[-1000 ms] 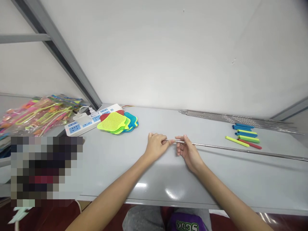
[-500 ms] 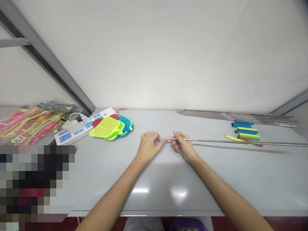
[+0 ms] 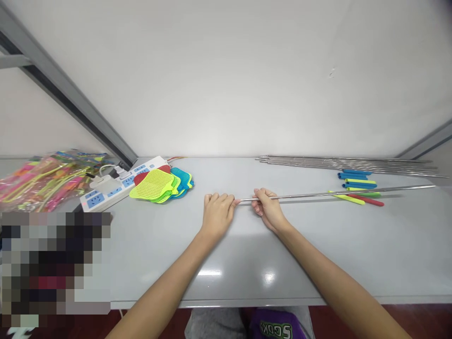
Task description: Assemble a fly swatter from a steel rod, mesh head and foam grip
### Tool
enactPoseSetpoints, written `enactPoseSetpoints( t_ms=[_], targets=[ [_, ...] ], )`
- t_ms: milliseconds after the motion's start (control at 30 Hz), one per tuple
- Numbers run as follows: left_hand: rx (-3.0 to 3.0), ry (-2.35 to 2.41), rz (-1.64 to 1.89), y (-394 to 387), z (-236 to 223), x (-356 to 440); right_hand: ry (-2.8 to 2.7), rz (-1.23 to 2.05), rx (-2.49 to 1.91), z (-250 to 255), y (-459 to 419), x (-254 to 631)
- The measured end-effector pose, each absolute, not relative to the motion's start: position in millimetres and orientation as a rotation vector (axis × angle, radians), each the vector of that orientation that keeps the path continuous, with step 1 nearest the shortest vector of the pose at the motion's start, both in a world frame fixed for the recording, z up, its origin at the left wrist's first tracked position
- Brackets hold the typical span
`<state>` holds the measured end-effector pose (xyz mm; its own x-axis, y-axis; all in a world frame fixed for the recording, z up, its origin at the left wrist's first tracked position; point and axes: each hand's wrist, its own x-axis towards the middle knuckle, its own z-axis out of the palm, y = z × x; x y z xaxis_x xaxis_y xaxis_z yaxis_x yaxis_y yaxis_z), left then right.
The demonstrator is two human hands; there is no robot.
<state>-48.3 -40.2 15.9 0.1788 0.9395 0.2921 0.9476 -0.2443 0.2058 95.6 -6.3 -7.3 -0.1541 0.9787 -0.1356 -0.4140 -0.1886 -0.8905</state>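
Observation:
A long thin metal telescopic rod (image 3: 318,194) runs from my hands toward the right, its far end passing over the coloured tubes. My left hand (image 3: 219,210) is closed around its left tip, thumb and forefinger at the end. Just to the right, my right hand (image 3: 267,207) pinches the same rod between thumb and fingers, palm turned inward. A short stretch of the rod shows between the two hands. Several blue, yellow, green and red tubes (image 3: 360,185) lie below the rod's right part; a red tube (image 3: 369,200) is partly crossed by a yellow one.
Several metal rods (image 3: 339,164) lie along the wall at the back right. Perforated fly-swatter heads (image 3: 155,185) are stacked at left, against a white power strip (image 3: 116,190). Bagged colourful items (image 3: 49,179) fill the far left. A blurred-out patch hides the lower left.
The rod's right end has swung away from me and come into view over the tubes. My left hand has closed further around the tip; my right hand's fingers have curled in on the rod.

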Motion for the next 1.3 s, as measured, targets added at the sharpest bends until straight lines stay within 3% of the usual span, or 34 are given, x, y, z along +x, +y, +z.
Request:
enactPoseSetpoints(
  t_ms=[667, 1300],
  targets=[
    [-2.464, -1.944, -0.618, -39, 11, -38, -0.968, 1.604, -0.935, -2, -8, 91],
    [-2.426, -1.922, -1.116, -20, 11, -74, -0.764, 1.635, -0.936, -2, 0, 100]
  ],
)
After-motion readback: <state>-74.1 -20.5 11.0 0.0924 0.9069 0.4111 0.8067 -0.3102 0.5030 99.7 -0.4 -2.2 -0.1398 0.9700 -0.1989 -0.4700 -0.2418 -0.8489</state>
